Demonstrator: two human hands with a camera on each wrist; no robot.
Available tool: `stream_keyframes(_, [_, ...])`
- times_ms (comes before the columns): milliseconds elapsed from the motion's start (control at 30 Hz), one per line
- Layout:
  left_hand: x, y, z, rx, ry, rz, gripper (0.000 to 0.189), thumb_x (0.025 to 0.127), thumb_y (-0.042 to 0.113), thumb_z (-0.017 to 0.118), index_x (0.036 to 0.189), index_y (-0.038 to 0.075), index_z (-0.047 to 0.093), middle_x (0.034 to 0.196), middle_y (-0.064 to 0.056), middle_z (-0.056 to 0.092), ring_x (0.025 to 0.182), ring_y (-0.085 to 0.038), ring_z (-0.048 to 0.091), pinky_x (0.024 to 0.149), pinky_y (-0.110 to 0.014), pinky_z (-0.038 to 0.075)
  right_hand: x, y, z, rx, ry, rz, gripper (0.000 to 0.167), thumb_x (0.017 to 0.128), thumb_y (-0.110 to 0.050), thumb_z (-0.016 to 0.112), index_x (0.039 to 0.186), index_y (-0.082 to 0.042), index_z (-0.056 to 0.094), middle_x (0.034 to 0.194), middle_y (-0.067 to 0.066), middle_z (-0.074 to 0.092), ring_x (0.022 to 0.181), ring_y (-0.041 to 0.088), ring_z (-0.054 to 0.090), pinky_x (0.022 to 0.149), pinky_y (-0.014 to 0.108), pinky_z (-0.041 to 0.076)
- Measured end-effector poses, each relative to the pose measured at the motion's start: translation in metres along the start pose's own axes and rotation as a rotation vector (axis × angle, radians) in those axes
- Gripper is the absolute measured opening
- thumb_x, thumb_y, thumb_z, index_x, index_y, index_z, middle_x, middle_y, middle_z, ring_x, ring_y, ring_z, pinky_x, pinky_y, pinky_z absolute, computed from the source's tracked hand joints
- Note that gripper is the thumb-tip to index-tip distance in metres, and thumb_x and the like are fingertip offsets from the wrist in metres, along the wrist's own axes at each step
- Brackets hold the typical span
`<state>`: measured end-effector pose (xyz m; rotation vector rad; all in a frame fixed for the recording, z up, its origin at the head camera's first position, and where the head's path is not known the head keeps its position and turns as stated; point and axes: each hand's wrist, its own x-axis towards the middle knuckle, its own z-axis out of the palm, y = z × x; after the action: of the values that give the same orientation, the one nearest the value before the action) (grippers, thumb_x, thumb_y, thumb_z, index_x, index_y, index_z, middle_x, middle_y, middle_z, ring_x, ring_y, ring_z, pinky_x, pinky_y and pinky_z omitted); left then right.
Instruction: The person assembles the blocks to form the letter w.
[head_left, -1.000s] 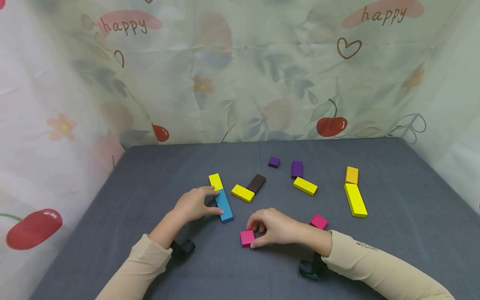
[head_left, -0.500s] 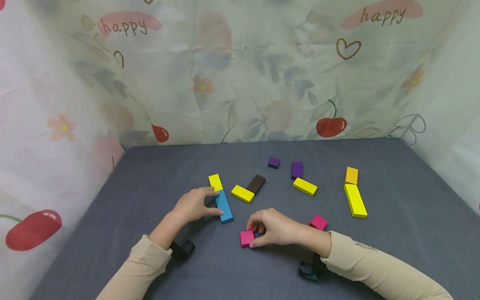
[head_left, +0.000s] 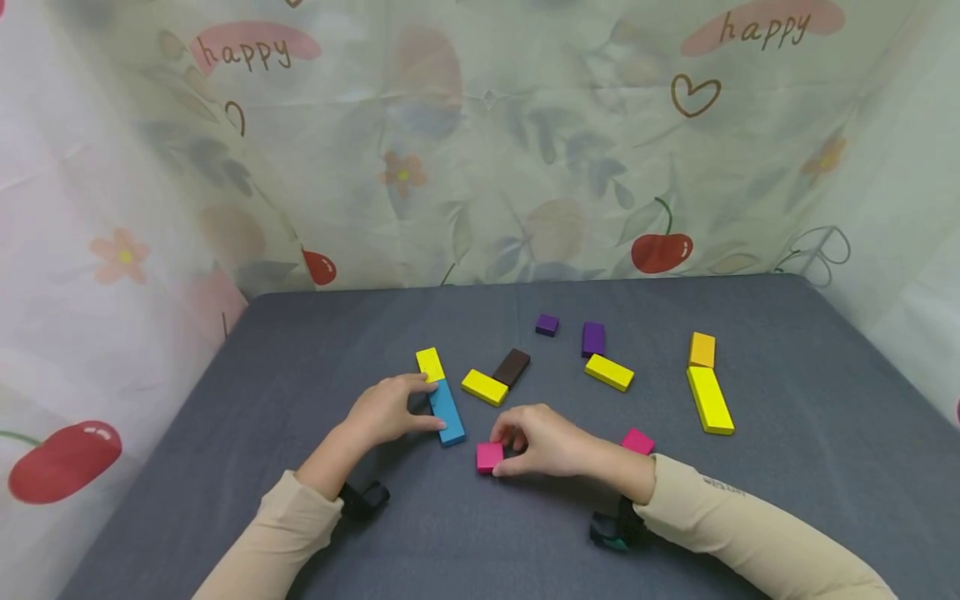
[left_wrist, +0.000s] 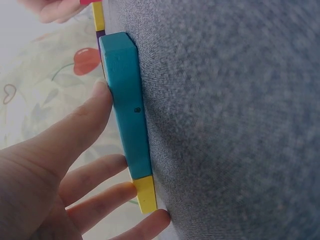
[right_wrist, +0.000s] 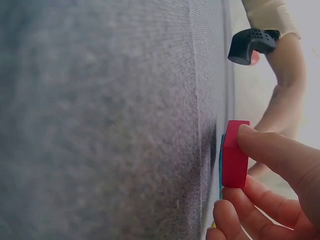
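Note:
My right hand [head_left: 543, 442] pinches a small pink block [head_left: 490, 457] between thumb and fingers. The right wrist view shows the thumb on one side of that pink block [right_wrist: 236, 155] and fingertips at its other end. To the left, a blue block [head_left: 447, 414] lies end to end with a yellow block [head_left: 431, 364]. My left hand [head_left: 386, 408] touches this pair, fingers extended. In the left wrist view its thumb tip is at the long edge of the blue block [left_wrist: 125, 105], and its other fingertips reach the yellow block [left_wrist: 145, 194].
Behind the hands lie a yellow block [head_left: 484, 387] against a dark brown one [head_left: 512, 367], a small purple block [head_left: 547, 325], and a purple block [head_left: 593, 339] by another yellow one [head_left: 609, 372]. An orange-and-yellow pair [head_left: 710, 400] is at right. The right forearm partly hides another pink block [head_left: 637, 442].
My right hand and the pink block have moved slightly away from me and a little left, nearer the blue block. My left hand has stayed where it was.

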<state>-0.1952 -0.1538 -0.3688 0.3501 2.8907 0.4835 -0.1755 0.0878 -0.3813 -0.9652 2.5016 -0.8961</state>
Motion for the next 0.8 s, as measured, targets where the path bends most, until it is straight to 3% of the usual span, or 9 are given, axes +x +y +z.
stream_keyframes(800, [0.001, -0.001, 0.001, 0.002, -0.001, 0.005, 0.066, 0.075, 0.043, 0.074, 0.13, 0.011, 0.056, 0.14, -0.01, 0.05, 0.13, -0.031, 0.046, 0.102, -0.051, 0.042, 0.015, -0.002, -0.001, -0.007, 0.01, 0.006, 0.03, 0.076, -0.025, 0.078, 0.097, -0.008, 0.066, 0.089, 0.001, 0.066, 0.077, 0.013, 0.054, 0.067, 0.017, 0.045])
